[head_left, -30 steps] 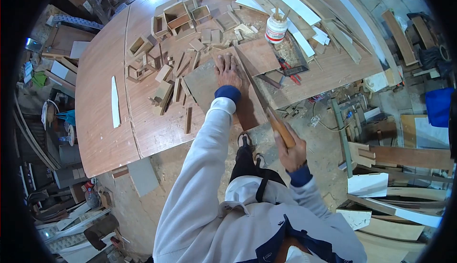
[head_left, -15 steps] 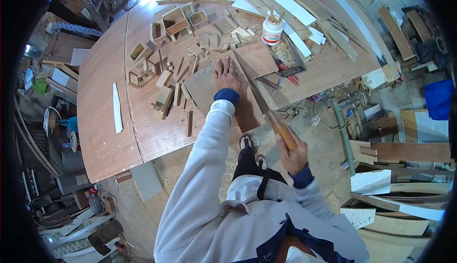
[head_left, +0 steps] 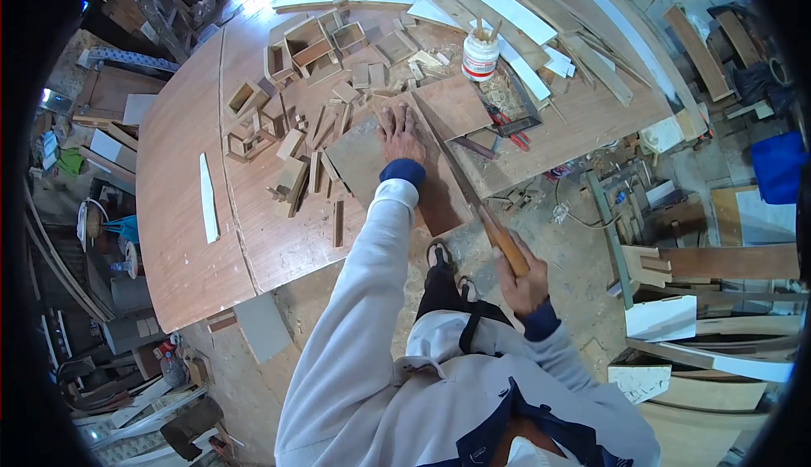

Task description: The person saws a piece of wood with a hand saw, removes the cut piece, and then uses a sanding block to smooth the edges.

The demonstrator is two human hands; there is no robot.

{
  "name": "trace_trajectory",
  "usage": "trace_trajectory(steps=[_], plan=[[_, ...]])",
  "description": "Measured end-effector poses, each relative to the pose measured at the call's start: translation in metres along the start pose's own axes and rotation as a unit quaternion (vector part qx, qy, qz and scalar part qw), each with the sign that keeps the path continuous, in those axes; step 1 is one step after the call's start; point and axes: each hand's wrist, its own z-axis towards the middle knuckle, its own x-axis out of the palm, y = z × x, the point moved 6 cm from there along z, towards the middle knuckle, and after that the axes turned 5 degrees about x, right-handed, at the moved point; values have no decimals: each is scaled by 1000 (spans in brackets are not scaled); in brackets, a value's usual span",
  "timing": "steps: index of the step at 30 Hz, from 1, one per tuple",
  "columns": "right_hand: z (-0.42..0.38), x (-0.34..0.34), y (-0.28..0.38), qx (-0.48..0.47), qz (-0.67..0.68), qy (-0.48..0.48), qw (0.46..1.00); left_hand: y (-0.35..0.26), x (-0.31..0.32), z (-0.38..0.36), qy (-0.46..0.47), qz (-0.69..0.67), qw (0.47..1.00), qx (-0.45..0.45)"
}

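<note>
My left hand (head_left: 401, 137) lies flat with its fingers apart on a brown board (head_left: 439, 201) near the table's front edge. A greyish board (head_left: 355, 160) lies beside and partly beneath that hand. In my right hand (head_left: 522, 281) is the wooden handle of a handsaw (head_left: 456, 167). The saw's blade slants up and left along the right edge of the brown board. Right of the blade lies another brown panel (head_left: 460, 105). Whether the teeth sit in a cut is too small to tell.
On the table (head_left: 177, 205) are small wooden boxes (head_left: 308, 49), loose blocks, a white jar (head_left: 480, 57) with sticks, red-handled pliers (head_left: 515, 133) and long white strips (head_left: 498, 2). Boards and timber (head_left: 726, 262) fill the right side. A blue item (head_left: 779, 169) hangs far right.
My right hand and the saw have shifted slightly down and right. My left hand stays on the board. The view has moved a little.
</note>
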Motion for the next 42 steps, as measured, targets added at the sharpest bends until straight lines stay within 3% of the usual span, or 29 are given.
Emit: trace_trajectory(steps=[2,5,11,13,16,19,24,26,27,33,38,42], plan=[[15,12,-8,-3,-42,2,999,0,3,-4,-10,9,1000,21],[54,36,-10,-2,3,20,1000,0,-1,3,-14,5,1000,20],[-7,-5,3,94,2,48,994,-4,3,-3,11,-5,1000,-18],[-13,-10,6,29,28,3,999,1,-1,4,4,-9,1000,-21],[30,20,-16,67,-4,34,997,-1,3,-8,2,19,1000,19],[67,41,-6,40,-18,44,998,0,2,2,-10,51,998,27],[-1,4,2,64,-7,52,997,0,4,-2,-24,27,999,-3],[-13,-11,6,18,45,15,999,1,1,2,-11,28,999,-15],[-10,-10,2,4,-15,3,1000,2,0,1,1,30,1000,1],[68,40,-6,21,-8,21,1000,0,0,4,-11,29,999,10],[-8,-5,0,29,2,24,999,-5,-3,-5,30,2,999,-28],[15,4,1,38,-34,42,998,0,-1,0,16,21,1000,15]])
